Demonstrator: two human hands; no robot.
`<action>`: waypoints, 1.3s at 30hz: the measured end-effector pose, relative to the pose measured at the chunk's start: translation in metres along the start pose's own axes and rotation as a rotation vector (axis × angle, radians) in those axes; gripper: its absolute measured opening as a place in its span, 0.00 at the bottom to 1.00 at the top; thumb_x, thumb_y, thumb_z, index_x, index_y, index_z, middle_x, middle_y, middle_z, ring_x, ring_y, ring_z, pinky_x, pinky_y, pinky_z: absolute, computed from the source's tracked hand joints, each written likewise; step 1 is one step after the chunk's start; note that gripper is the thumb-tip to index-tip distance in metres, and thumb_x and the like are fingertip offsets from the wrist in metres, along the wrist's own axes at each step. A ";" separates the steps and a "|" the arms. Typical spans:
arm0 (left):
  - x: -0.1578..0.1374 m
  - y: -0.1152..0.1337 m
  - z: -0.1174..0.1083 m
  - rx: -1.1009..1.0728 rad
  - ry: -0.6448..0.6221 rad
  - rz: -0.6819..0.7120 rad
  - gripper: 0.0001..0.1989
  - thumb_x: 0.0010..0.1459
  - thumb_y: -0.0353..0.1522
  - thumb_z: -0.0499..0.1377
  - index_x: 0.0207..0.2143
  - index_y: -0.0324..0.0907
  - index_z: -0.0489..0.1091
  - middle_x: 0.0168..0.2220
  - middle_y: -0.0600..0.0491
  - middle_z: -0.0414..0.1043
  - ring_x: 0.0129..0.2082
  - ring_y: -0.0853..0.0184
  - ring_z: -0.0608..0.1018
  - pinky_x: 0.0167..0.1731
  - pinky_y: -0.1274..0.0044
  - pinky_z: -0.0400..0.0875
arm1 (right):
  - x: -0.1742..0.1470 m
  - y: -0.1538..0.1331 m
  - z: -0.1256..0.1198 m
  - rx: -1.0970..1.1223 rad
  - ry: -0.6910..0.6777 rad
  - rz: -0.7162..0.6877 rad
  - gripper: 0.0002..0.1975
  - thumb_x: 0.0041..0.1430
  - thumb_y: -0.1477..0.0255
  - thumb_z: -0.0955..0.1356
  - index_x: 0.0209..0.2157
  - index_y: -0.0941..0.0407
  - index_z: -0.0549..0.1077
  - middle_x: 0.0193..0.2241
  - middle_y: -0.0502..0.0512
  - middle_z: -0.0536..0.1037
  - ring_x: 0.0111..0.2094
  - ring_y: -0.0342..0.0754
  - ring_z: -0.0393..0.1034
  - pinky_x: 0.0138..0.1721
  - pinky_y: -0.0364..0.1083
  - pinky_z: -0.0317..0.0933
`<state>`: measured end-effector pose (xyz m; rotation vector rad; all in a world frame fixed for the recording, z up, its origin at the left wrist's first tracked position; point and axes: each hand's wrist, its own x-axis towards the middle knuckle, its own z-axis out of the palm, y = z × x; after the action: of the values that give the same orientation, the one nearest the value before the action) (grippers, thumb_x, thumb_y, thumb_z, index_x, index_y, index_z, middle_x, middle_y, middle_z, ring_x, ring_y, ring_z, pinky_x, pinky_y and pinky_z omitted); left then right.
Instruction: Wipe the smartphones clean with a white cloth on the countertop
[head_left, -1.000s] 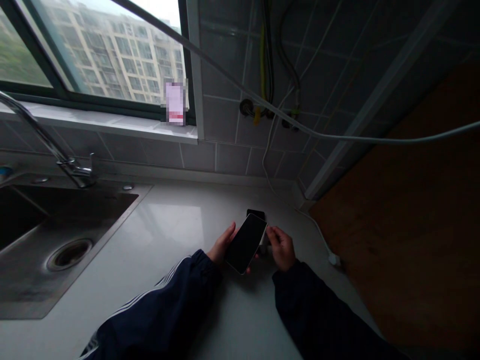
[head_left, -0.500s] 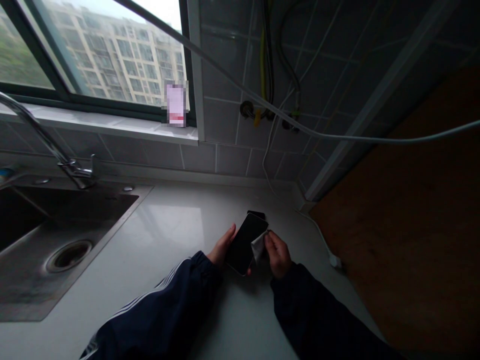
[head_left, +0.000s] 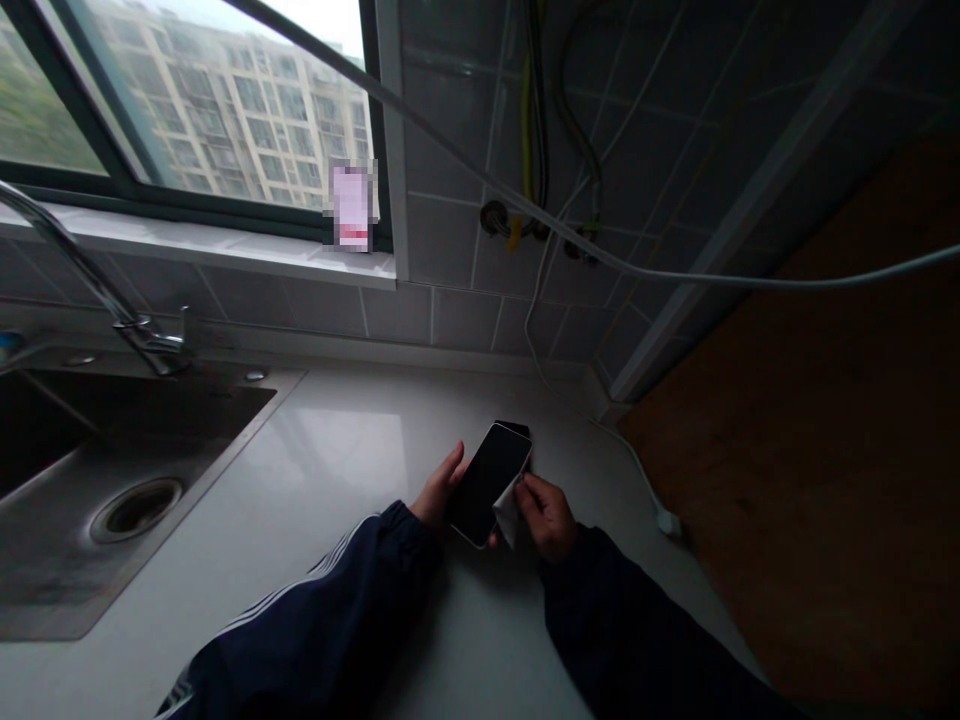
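Phone point(head_left: 487, 485): flat slab with rounded corners, smooth black face, thin pale rim. Held slantwise over the glossy pale surface point(head_left: 360, 430), in the curled grip of the left hand point(head_left: 439, 490), thumb at left edge, fingertips past lower right. In tight pinch of the right hand point(head_left: 547, 512): limp, light grey cloth point(head_left: 507, 512), tapering downward against the phone's right edge. Just behind phone: dark flat object point(head_left: 521, 429), mostly hidden. Well apart, leftward: smooth metal sink point(head_left: 45, 570), round drain point(head_left: 136, 510).

Black object point(head_left: 521, 430) is being mostly covered by phone point(head_left: 487, 487); fingers of left hand point(head_left: 439, 489) are being partly hidden. Sink point(head_left: 56, 622) is being cut off leftward; pink item point(head_left: 351, 200) is being pixelated.
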<state>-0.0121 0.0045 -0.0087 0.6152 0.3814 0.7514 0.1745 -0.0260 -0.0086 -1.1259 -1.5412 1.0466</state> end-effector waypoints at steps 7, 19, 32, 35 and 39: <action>-0.003 -0.003 0.001 0.031 -0.080 -0.028 0.34 0.64 0.58 0.45 0.54 0.41 0.66 0.30 0.43 0.79 0.26 0.53 0.83 0.22 0.66 0.79 | 0.004 0.000 -0.005 0.057 0.089 0.005 0.25 0.65 0.46 0.63 0.34 0.54 0.74 0.22 0.52 0.76 0.22 0.48 0.69 0.24 0.45 0.62; 0.001 -0.001 -0.003 -0.025 0.062 0.003 0.20 0.61 0.44 0.54 0.45 0.41 0.76 0.29 0.44 0.79 0.26 0.53 0.81 0.26 0.63 0.78 | 0.009 0.002 -0.005 -0.092 0.162 -0.006 0.27 0.61 0.45 0.65 0.23 0.53 0.68 0.19 0.47 0.66 0.22 0.45 0.60 0.25 0.44 0.54; 0.005 0.004 0.011 -0.175 0.180 0.152 0.19 0.63 0.37 0.60 0.54 0.39 0.71 0.45 0.43 0.79 0.40 0.55 0.82 0.41 0.65 0.78 | 0.015 0.008 -0.011 -0.061 0.301 -0.109 0.21 0.63 0.52 0.67 0.26 0.53 0.68 0.23 0.47 0.67 0.27 0.46 0.61 0.30 0.44 0.58; 0.006 0.004 0.006 -0.136 0.200 0.239 0.23 0.60 0.36 0.63 0.57 0.43 0.67 0.47 0.44 0.78 0.43 0.55 0.82 0.42 0.66 0.77 | 0.014 0.008 -0.010 -0.053 0.302 -0.097 0.21 0.63 0.52 0.67 0.26 0.53 0.67 0.23 0.47 0.66 0.27 0.46 0.61 0.30 0.44 0.58; 0.008 0.004 -0.005 -0.110 0.286 0.238 0.24 0.58 0.41 0.66 0.53 0.41 0.66 0.38 0.50 0.77 0.30 0.61 0.82 0.27 0.73 0.75 | 0.014 0.008 -0.008 -0.030 0.293 -0.078 0.22 0.62 0.51 0.68 0.25 0.53 0.67 0.22 0.47 0.64 0.26 0.45 0.60 0.29 0.44 0.57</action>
<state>-0.0113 0.0151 -0.0108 0.4537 0.5317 1.0873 0.1814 -0.0099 -0.0118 -1.1733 -1.3584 0.7702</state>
